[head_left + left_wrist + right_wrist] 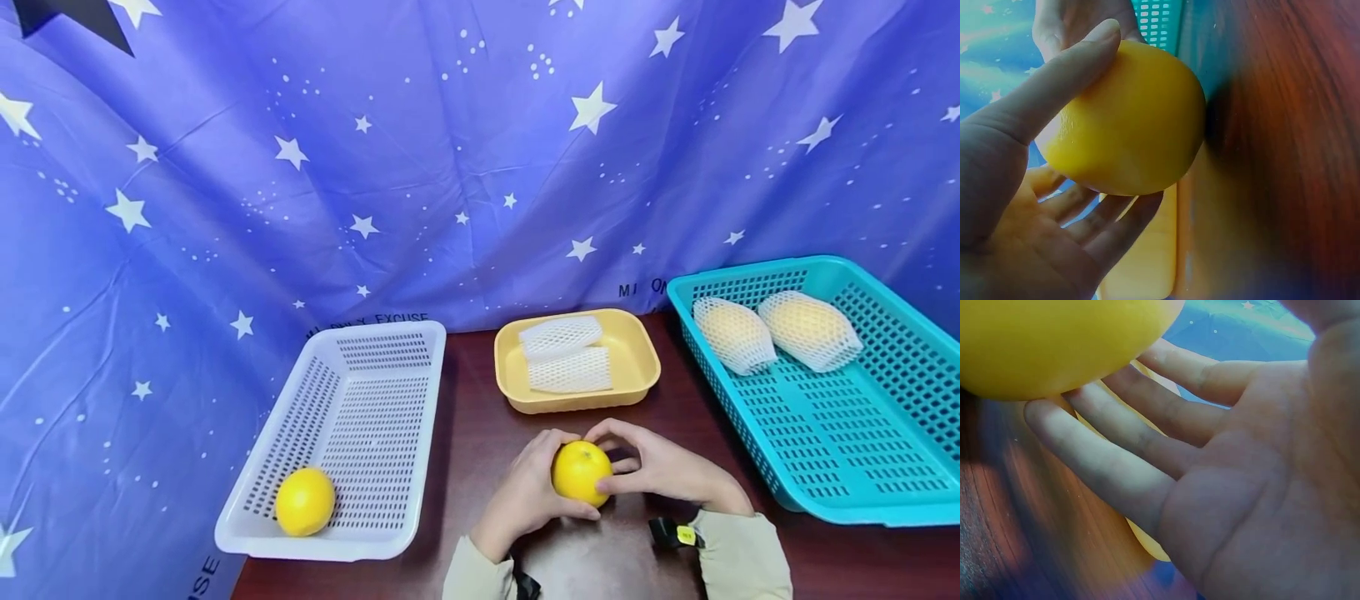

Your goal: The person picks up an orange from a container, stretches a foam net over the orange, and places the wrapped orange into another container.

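Observation:
Just above the table's near part, both hands hold a round yellow orange between them. My left hand grips its left side; in the left wrist view the thumb lies over it and the fingers are beneath. On the other side, my right hand holds it with thumb and curved fingertips. The right wrist view shows those fingers under the orange's lower edge. No foam net covers this orange. Part of its surface is hidden behind the hands.
To the left stands a white basket with another orange inside. Behind the hands, a yellow tray holds two white foam nets. A teal basket at right contains two net-wrapped fruits. A starry blue curtain hangs behind.

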The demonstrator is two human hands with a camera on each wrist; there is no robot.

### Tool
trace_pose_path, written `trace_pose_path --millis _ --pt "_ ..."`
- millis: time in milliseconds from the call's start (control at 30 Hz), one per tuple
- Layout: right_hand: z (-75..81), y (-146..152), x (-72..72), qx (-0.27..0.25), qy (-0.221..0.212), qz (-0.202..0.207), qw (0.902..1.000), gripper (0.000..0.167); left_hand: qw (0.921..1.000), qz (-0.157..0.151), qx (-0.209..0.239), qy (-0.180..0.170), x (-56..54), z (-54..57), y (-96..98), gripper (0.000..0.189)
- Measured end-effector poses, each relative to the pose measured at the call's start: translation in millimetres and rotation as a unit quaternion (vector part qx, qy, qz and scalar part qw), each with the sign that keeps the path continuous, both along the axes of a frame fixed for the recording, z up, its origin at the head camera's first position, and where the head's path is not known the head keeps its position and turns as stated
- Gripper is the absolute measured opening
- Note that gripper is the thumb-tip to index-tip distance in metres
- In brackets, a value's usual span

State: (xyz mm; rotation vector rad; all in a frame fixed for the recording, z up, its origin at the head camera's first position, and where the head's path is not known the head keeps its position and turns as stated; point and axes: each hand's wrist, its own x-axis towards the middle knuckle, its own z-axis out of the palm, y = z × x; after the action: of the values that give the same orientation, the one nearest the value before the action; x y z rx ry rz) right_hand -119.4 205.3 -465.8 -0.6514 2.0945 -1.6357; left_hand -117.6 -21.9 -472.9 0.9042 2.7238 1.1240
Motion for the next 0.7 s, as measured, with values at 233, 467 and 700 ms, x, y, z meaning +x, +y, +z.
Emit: trace_pose_path --millis 233,467,700 --pt "0.9 -1 -2.5 0.011 0.025 -0.015 0.9995 0.045 0.9995 -0.003 0.021 0.023 -2.6 -5.9 2.3 0.081" --pt "3.2 0 -3.0 0.015 0.043 -0.018 0.9988 0.045 0.999 -0.008 0.025 0.035 -4.7 -11.0 4.3 0.082" --pt "3.2 0 -3.3 0.011 0.044 -0.012 0.9989 0.044 0.9996 0.0 0.022 0.019 -3.9 -11.7 4.4 0.082"
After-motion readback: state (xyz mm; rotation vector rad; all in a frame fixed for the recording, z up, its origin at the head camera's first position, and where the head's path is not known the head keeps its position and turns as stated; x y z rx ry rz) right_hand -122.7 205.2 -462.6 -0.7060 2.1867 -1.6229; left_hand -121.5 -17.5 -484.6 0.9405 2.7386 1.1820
